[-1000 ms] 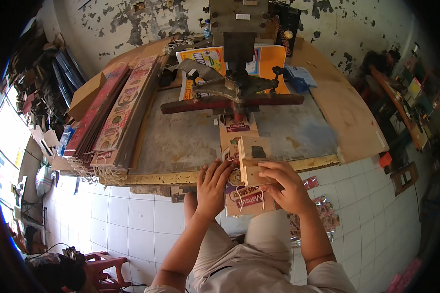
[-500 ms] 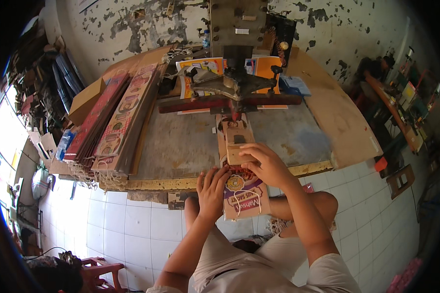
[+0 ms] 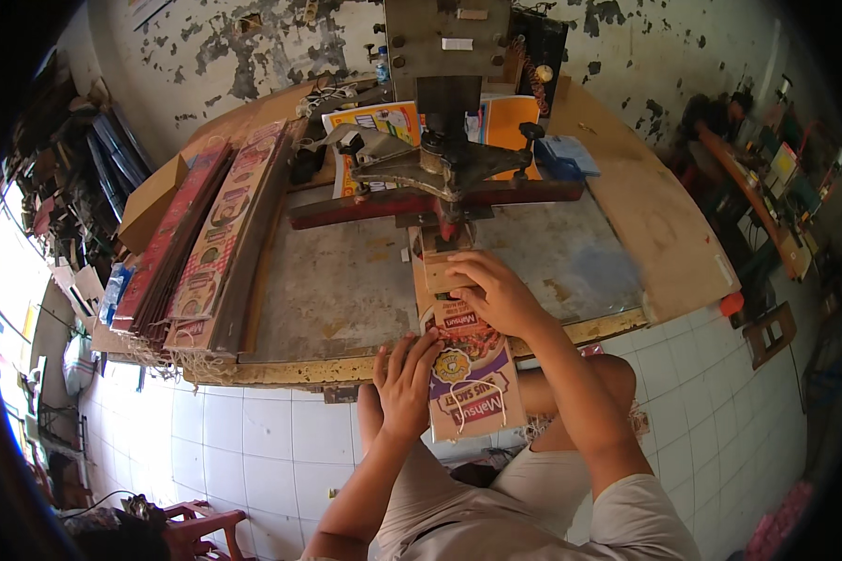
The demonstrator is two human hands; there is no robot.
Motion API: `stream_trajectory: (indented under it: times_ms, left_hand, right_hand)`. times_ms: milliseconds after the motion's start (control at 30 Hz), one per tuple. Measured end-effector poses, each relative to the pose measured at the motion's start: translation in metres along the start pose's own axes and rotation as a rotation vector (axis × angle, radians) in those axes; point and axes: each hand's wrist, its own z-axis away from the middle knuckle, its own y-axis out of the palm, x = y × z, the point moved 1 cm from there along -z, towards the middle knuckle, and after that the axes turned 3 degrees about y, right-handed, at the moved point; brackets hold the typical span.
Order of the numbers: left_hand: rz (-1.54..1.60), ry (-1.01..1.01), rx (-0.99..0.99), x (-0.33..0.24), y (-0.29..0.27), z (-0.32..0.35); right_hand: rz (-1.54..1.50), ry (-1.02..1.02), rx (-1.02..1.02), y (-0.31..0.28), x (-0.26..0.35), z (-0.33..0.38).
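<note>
A long printed cardboard strip in brown, purple and red lies under the press and overhangs the table's front edge above my lap. A white cord loop hangs on its near end. My left hand rests at the strip's left edge, fingers spread and fingertips touching it. On top of the strip sits a flat wooden block. My right hand has bent fingers on the block's right side, covering part of it. Just beyond stands the press's metal head with a red crossbar.
Stacks of printed cardboard with cords lie at the left, beside an open brown box. Colourful printed sheets stand behind the press. A blue item lies at the back right. A red stool stands at the lower left.
My right hand and the wooden block have shifted away from me, toward the press, showing more of the strip's print. My left hand stays at the strip's edge. The view has tilted slightly.
</note>
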Motion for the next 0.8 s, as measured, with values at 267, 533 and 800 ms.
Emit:
stream_trajectory:
  times_ms: [267, 533, 800]
  left_hand:
    - [-0.028, -0.013, -0.024, -0.0013, 0.0029, -0.0013]
    - [-0.022, -0.012, -0.027, -0.0018, 0.0043, -0.0011]
    - [-0.028, -0.016, -0.013, -0.0001, 0.0038, 0.0006]
  right_hand:
    - [-0.032, 0.017, -0.028, -0.0009, 0.002, 0.0011]
    - [0.038, -0.001, -0.04, -0.0057, 0.0044, -0.0011]
    - [0.02, -0.007, -0.043, -0.0042, 0.0043, -0.0015]
